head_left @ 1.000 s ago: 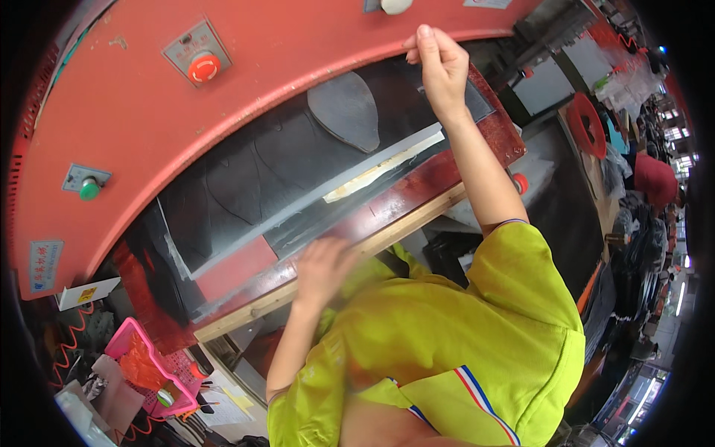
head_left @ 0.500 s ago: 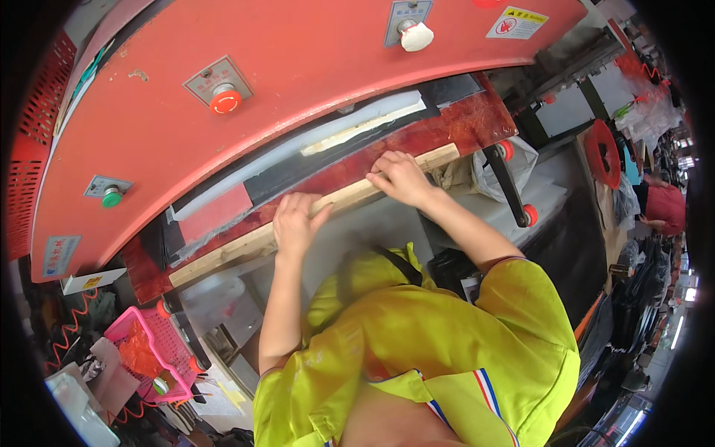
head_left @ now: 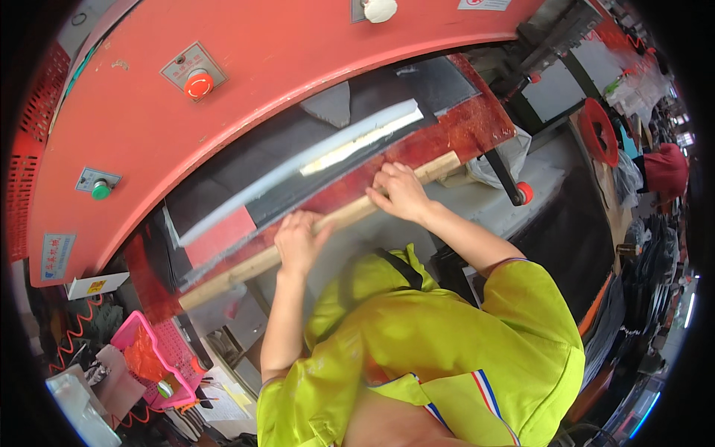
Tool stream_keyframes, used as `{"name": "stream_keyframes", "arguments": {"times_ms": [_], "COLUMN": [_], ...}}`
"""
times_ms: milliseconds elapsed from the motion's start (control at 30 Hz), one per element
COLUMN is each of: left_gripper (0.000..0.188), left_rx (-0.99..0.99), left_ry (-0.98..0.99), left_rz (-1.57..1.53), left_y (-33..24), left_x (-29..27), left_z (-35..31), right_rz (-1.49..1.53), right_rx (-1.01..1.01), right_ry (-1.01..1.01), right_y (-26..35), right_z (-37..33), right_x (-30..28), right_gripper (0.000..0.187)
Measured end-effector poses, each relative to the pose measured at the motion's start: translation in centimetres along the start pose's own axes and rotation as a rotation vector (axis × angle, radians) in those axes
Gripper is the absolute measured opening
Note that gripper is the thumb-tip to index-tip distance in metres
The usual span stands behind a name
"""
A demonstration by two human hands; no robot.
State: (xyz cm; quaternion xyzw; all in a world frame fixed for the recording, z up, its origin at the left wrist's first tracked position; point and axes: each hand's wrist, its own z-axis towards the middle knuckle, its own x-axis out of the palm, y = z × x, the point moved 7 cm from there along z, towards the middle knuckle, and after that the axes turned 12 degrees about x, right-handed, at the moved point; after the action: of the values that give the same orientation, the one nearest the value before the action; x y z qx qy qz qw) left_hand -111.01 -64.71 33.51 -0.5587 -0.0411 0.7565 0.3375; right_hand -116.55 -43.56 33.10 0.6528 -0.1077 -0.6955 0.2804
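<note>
In the head view, you have before you a wooden bar (head_left: pixel 234 281), pale, long and with squared edges, which runs along the front of the machine bed (head_left: pixel 477 123). This bed shows dark red, shiny and worn. On it there are a smooth whitish strip (head_left: pixel 298 167), a cream strip (head_left: pixel 361 147) with uneven edge, and a flat pinkish-red sheet (head_left: pixel 222 237). Farther back, a flat grey piece (head_left: pixel 333 104) with rounded tip is partly hidden by the red machine body (head_left: pixel 149 149) (its paint has small chips). Your left hand (head_left: pixel 298 242) is near the middle of the bar, your right hand (head_left: pixel 402 195) closer to its right end. On both, the fingers are bent over the wood and hold it; how they sit underneath, I cannot tell.
</note>
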Motion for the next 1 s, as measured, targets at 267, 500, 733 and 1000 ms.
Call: {"name": "stream_keyframes", "arguments": {"times_ms": [267, 500, 733, 1000], "left_gripper": [0.017, 0.047, 0.049, 0.045], "left_rx": [0.166, 0.236, 0.127, 0.061], "left_ry": [0.134, -0.075, -0.027, -0.101], "left_rz": [-0.134, -0.013, -0.068, -0.076], "left_y": [-7.0, -9.4, -11.5, -12.4], "left_x": [-0.5, -2.5, -1.4, -1.5], "left_z": [-4.2, -6.0, -10.5, -11.4], "right_rz": [0.092, -0.210, 0.141, 1.206], "right_rx": [0.022, 0.354, 0.468, 0.644], "right_ry": [-0.137, -0.081, 0.011, 0.184], "right_y": [3.7, 4.0, 2.1, -2.5], "right_z": [-1.0, -2.5, -6.6, -7.5], "right_x": [-5.6, -2.8, -5.3, -9.7], "right_gripper": [0.053, 0.103, 0.092, 0.068]}}
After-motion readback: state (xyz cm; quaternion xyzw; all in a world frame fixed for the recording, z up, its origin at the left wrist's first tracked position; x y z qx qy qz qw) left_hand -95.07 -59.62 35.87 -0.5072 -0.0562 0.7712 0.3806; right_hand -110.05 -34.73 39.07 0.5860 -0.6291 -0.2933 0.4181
